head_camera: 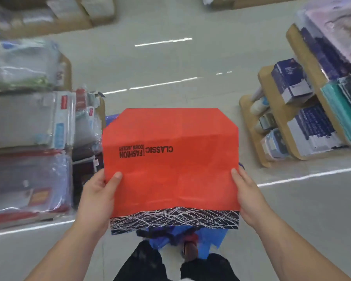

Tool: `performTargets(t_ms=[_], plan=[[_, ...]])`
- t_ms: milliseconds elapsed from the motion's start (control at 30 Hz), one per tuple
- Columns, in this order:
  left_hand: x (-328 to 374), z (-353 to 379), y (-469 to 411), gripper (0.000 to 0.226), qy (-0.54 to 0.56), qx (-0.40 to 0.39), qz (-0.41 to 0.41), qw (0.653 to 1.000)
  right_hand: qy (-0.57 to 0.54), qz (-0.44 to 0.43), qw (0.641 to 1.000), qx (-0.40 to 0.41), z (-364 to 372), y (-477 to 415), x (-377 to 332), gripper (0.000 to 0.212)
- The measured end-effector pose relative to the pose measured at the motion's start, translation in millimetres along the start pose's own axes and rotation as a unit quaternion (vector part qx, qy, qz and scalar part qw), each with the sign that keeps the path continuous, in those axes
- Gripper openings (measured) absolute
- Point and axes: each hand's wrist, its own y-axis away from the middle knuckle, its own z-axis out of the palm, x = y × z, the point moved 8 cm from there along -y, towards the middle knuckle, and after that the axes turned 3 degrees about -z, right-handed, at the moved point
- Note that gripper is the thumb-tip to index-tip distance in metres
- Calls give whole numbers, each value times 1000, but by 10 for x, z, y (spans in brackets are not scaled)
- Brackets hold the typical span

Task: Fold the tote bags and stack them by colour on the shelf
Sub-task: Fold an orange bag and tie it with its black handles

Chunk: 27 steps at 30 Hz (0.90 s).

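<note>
Centre of the frame: red tote bag (170, 159), held up flat over the pale floor (160, 63), folded to a wide panel. Bright orange-red, matte, faintly creased through the middle, both upper corners cut off at a slant. Printed in black left of centre, upside down to the camera: "CLASSIC FASHION DOWN JACKET" (146, 152). Along the lower edge, a black band (174, 219) scribbled over with thin white lines.

Gripped at the lower left edge by the left hand (98, 191), thumb laid on the front face, fingers behind and out of sight. Gripped likewise at the lower right edge by the right hand (249, 191), thumb tip on the red.

Below the bag, at the bottom of the frame, crumpled blue material (211, 238) beside dark trouser legs (146, 264). At the left, stacked packs in clear plastic (28, 122). At the right, tiered cardboard shelves (254, 142) with boxes, somewhat blurred.
</note>
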Motion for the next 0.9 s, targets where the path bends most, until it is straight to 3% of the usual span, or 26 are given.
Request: performTargets(t_ms=[167,267,367,467,567,700,900], plan=[[370,-833,859,19,43,80,52,995,-9,-27,995,-99,561,596,-381,21],[515,-1364,1296,23,68,129,78,986,16,-102,984,-145,929,980,-643,58],[538,-1956,1663,26,100,167,89,977,43,-172,971,-160,1357,1409,-787,71],[443,-2640,1993,27,118,202,112,966,44,-211,957,-192,1956,1944,-795,49],[201,-3437,2308,23,134,239,131,953,52,-235,943,-229,2673,2469,-602,57],[-334,-4649,2637,17,157,262,121,945,74,-221,931,-280,3712,3165,-96,49],[-931,-6234,2998,27,167,305,84,934,135,-203,917,-316,5086,3907,598,18]])
